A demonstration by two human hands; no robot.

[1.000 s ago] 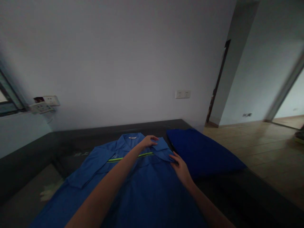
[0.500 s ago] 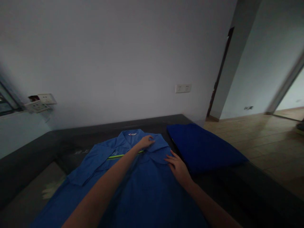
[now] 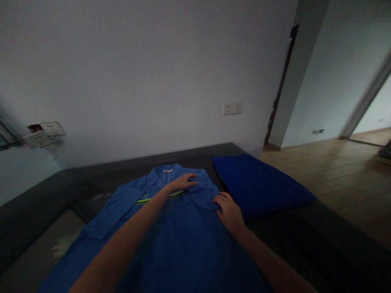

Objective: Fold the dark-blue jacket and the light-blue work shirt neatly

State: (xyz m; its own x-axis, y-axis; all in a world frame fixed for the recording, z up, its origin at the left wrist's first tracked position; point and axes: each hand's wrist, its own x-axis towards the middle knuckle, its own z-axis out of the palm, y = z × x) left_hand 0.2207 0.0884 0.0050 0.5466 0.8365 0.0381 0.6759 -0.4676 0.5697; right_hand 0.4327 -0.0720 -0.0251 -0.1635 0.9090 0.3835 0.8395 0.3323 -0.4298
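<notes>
A blue work shirt (image 3: 180, 236) with a collar, a white neck label and a yellow-green stripe lies face up on a dark surface. Its left-side sleeve is folded inward over the front. My left hand (image 3: 184, 182) rests on the right shoulder area below the collar, fingers loosely bent with a gap between them and the thumb. At the right edge, my right hand (image 3: 228, 209) has its fingers curled round the sleeve (image 3: 203, 199), which lies folded in across the front. Its fingertips are partly hidden by the cloth.
Right of the shirt lies a folded darker-blue cloth (image 3: 259, 183) on the dark padded surface (image 3: 195, 152). A pale, blurred item (image 3: 62, 246) sits at lower left. Behind rises a wall with a double socket (image 3: 232, 108); another socket (image 3: 51, 128) hangs at left.
My right hand's fingers, spread on the sleeve edge before, have curled in on it. My left hand has shifted only slightly. The whole view has moved a little.
</notes>
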